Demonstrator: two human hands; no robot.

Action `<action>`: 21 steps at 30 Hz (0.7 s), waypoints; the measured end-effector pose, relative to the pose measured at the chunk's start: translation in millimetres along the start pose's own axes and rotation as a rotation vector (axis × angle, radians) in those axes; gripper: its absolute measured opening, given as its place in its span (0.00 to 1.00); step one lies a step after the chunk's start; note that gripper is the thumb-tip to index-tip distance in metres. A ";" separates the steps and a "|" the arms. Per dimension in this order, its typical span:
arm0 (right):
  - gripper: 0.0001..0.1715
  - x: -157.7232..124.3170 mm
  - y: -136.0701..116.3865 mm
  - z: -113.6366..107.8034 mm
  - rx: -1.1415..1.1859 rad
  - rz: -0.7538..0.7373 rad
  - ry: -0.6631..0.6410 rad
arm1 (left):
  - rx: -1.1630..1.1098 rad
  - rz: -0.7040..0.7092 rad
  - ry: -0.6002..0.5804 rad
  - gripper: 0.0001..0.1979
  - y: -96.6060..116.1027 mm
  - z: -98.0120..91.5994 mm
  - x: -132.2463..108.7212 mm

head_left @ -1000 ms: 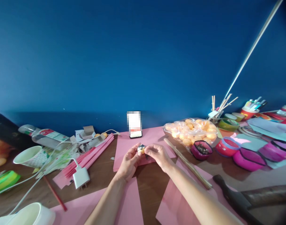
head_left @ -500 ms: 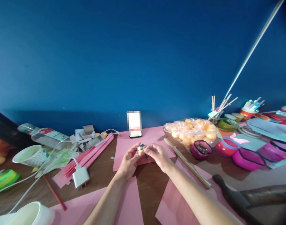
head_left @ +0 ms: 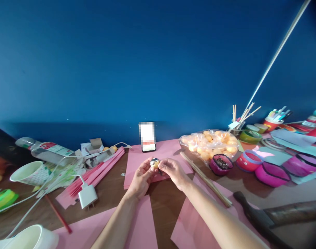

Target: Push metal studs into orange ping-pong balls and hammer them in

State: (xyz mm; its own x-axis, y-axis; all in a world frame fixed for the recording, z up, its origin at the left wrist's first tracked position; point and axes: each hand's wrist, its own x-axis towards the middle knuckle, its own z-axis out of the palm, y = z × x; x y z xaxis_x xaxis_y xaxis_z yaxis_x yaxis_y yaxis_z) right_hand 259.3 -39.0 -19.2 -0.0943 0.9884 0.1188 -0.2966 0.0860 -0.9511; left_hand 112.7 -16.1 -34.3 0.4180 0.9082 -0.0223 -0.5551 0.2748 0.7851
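My left hand (head_left: 141,175) is closed around a small orange ball (head_left: 155,165), gripping it between thumb and fingers. Dark and shiny little pieces cover the ball's upper part; orange shows on its front. At its right side, the thumb and fingers of my right hand (head_left: 172,171) are pinched together against it. Something dark shows just below those fingertips, too small to name. Both hands are over a pink paper sheet (head_left: 133,162), below a propped-up phone (head_left: 149,147). Off to the right, a purple bowl (head_left: 218,170) holds many small dark pieces.
Behind that bowl lies a clear bag of orange balls (head_left: 208,143). Wooden sticks (head_left: 206,180) and a hammer (head_left: 261,219) lie near my right forearm. To the left are a white charger (head_left: 87,196) with its cable, pink paper strips (head_left: 95,176), a paper cup (head_left: 28,173) and a plastic bottle (head_left: 49,152).
The whole view has shifted slightly to the left. The ball is turned a little, with more orange showing on its front; both hands stay on it.
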 end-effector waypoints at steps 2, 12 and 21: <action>0.11 -0.5 -2.0 0.9 0.006 -0.007 -0.014 | 0.005 0.006 0.004 0.24 -0.4 0.0 0.3; 0.12 0.1 3.1 -1.8 -0.044 0.008 0.047 | 0.053 0.027 0.029 0.25 -0.8 2.0 0.4; 0.13 0.6 4.3 -1.9 -0.032 0.027 0.064 | 0.117 0.047 0.081 0.22 -1.9 1.2 0.6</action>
State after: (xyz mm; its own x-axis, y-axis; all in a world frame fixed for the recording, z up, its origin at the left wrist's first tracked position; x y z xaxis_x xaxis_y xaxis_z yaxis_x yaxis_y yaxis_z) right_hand 259.8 -37.8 -23.8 -0.0408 0.9963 0.0754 -0.2641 0.0620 -0.9625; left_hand 114.9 -16.5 -35.1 0.3318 0.9429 -0.0300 -0.4827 0.1970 0.8533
